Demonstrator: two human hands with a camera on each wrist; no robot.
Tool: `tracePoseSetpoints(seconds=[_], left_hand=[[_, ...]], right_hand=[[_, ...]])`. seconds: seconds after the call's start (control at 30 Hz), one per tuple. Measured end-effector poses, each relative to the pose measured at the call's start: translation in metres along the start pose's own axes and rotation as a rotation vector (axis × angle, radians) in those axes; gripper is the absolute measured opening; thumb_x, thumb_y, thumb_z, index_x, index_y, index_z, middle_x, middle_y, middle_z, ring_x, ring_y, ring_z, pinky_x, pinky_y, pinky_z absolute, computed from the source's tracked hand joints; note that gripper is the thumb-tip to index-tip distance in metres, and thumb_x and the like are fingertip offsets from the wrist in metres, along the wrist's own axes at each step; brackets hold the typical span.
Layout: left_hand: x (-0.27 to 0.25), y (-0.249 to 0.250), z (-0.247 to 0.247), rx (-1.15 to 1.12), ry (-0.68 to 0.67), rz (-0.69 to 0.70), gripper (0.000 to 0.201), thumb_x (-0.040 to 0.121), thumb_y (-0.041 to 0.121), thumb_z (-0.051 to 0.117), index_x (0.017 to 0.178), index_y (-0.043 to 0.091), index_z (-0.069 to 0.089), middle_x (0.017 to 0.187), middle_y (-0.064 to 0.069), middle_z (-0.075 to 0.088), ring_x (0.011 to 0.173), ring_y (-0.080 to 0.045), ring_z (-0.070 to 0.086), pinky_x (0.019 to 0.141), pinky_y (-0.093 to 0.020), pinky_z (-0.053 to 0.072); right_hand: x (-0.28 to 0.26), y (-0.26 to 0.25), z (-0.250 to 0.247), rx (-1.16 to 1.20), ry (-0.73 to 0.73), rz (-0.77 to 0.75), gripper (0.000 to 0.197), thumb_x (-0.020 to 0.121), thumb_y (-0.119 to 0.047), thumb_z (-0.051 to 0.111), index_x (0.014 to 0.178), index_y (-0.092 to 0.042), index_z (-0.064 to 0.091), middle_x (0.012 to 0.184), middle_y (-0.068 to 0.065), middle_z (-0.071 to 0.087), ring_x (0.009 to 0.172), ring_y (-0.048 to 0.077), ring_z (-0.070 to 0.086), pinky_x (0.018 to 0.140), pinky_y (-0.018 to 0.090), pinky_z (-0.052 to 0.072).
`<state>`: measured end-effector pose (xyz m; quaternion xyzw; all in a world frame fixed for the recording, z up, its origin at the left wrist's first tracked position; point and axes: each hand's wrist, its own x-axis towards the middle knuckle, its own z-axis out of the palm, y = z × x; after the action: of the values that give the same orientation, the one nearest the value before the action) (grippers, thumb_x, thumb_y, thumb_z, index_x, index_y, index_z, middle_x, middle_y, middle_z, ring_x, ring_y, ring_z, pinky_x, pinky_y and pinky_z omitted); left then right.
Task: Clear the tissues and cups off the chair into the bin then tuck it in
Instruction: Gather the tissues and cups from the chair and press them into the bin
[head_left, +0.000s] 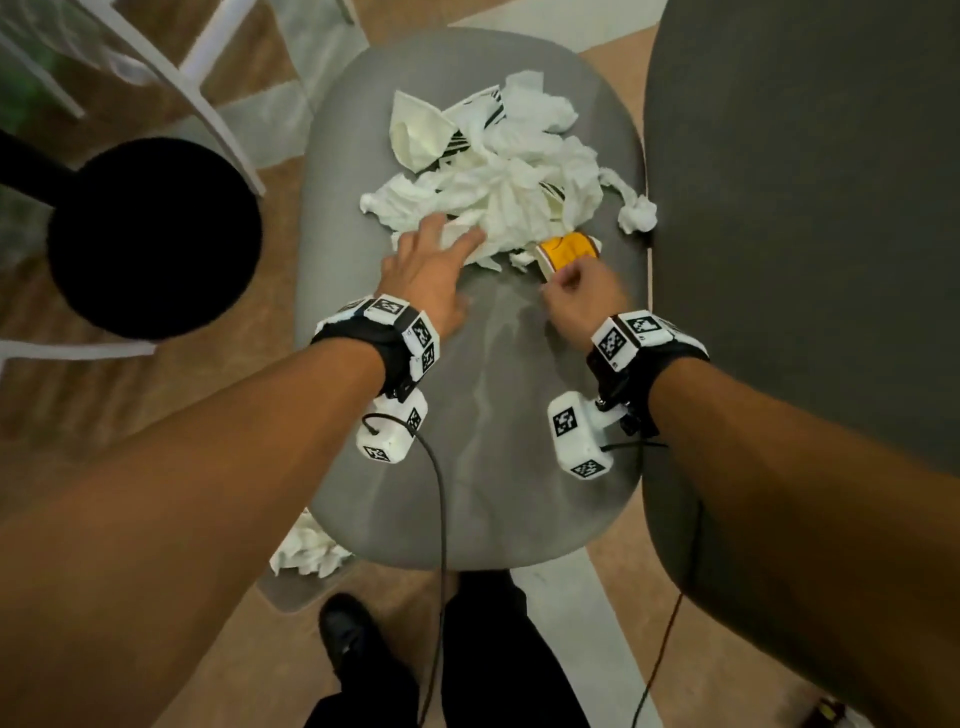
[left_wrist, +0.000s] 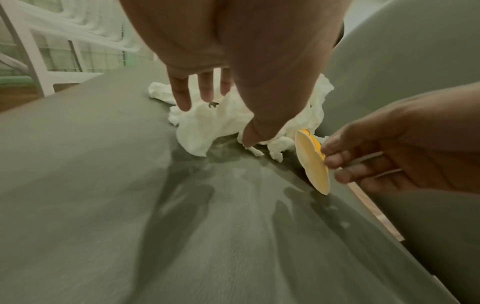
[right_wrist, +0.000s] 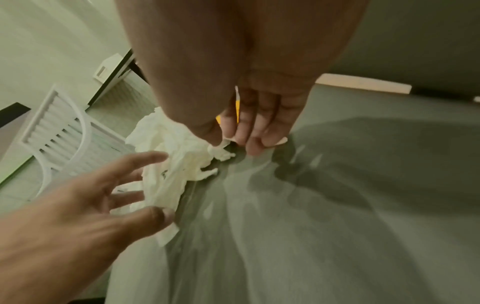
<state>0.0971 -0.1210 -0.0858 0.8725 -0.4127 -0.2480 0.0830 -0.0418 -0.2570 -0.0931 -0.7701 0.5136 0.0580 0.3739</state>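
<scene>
A heap of crumpled white tissues (head_left: 514, 176) lies on the grey chair seat (head_left: 467, 441), with a crushed white cup (head_left: 415, 132) at its far left. My left hand (head_left: 447, 236) reaches in with fingers spread, its tips touching the near edge of the tissues (left_wrist: 207, 127). My right hand (head_left: 569, 283) pinches the rim of a flattened yellow cup (head_left: 569, 248) at the heap's near right. The cup (left_wrist: 310, 162) stands on edge on the seat. A twisted tissue ball (head_left: 636, 215) sits against the chair back (head_left: 805, 208). The round black bin (head_left: 156, 236) stands on the floor to the left.
A wad of tissue (head_left: 306, 551) lies on the floor under the seat's near left corner. A white plastic chair (head_left: 208, 67) stands beyond the bin. My black shoes and trousers (head_left: 467, 665) are at the seat's front edge.
</scene>
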Motion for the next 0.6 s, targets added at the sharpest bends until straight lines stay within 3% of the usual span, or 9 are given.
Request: tracePoseSetpoints(seconds=[0.1,0.17,0.23,0.3,0.37,0.43,0.53,0.6], left_hand=[[0.014,-0.001,0.011,0.063,-0.091,-0.056,0.046,0.083,0.023,0.065,0.127,0.032,0.058,0.132,-0.009,0.048,0.123,-0.038,0.042,0.099,-0.05,0.042],[0.014,0.002,0.02,0.101,-0.092,-0.024,0.019,0.085,0.031,0.063,0.098,0.017,0.069,0.105,-0.01,0.058,0.108,-0.037,0.05,0.092,-0.046,0.044],[0.008,0.003,0.028,0.102,-0.071,-0.007,0.03,0.087,0.038,0.062,0.072,0.012,0.061,0.082,-0.01,0.057,0.09,-0.035,0.053,0.084,-0.04,0.044],[0.002,0.001,0.029,0.046,-0.047,-0.054,0.034,0.087,0.032,0.06,0.062,0.009,0.056,0.069,-0.011,0.054,0.075,-0.034,0.052,0.068,-0.032,0.039],[-0.003,-0.005,0.03,-0.03,-0.03,-0.111,0.023,0.086,0.018,0.057,0.065,0.01,0.052,0.067,-0.009,0.053,0.072,-0.034,0.052,0.064,-0.03,0.035],[-0.008,-0.01,0.031,-0.081,-0.025,-0.108,0.007,0.085,0.009,0.054,0.081,0.011,0.048,0.078,-0.006,0.052,0.076,-0.033,0.052,0.065,-0.032,0.034],[-0.019,-0.016,0.037,-0.171,-0.052,-0.154,0.032,0.086,0.008,0.053,0.115,0.015,0.043,0.084,-0.004,0.053,0.072,-0.028,0.052,0.065,-0.032,0.037],[-0.026,-0.019,0.042,-0.176,-0.113,-0.151,0.039,0.086,0.011,0.05,0.122,0.023,0.045,0.082,-0.006,0.059,0.071,-0.03,0.057,0.064,-0.032,0.042]], right_hand=[[0.019,0.005,-0.011,0.036,0.138,-0.057,0.029,0.077,-0.03,0.066,0.101,-0.022,0.053,0.12,0.006,0.057,0.109,0.026,0.057,0.092,0.035,0.046],[0.027,0.012,-0.014,0.011,0.135,-0.044,0.055,0.072,-0.039,0.071,0.118,-0.018,0.051,0.135,0.009,0.046,0.122,0.029,0.049,0.103,0.04,0.043],[0.032,0.019,-0.01,-0.095,0.063,-0.029,0.087,0.067,-0.048,0.075,0.139,-0.014,0.04,0.15,0.012,0.035,0.137,0.033,0.037,0.113,0.044,0.035],[0.035,0.023,-0.005,-0.164,0.005,-0.036,0.104,0.064,-0.05,0.077,0.149,-0.016,0.027,0.157,0.011,0.027,0.143,0.034,0.028,0.115,0.045,0.031],[0.037,0.025,-0.001,-0.158,-0.006,-0.052,0.107,0.063,-0.048,0.078,0.15,-0.018,0.024,0.154,0.01,0.031,0.141,0.034,0.031,0.113,0.045,0.033],[0.038,0.025,0.001,-0.156,0.007,-0.055,0.107,0.063,-0.046,0.079,0.15,-0.018,0.025,0.15,0.009,0.036,0.138,0.034,0.034,0.112,0.047,0.035],[0.035,0.026,0.004,-0.212,0.0,-0.044,0.107,0.064,-0.045,0.082,0.15,-0.02,0.024,0.147,0.011,0.039,0.136,0.035,0.038,0.109,0.049,0.038],[0.028,0.028,0.006,-0.255,-0.013,-0.055,0.104,0.063,-0.045,0.084,0.147,-0.02,0.028,0.142,0.012,0.043,0.131,0.036,0.043,0.106,0.049,0.041]])
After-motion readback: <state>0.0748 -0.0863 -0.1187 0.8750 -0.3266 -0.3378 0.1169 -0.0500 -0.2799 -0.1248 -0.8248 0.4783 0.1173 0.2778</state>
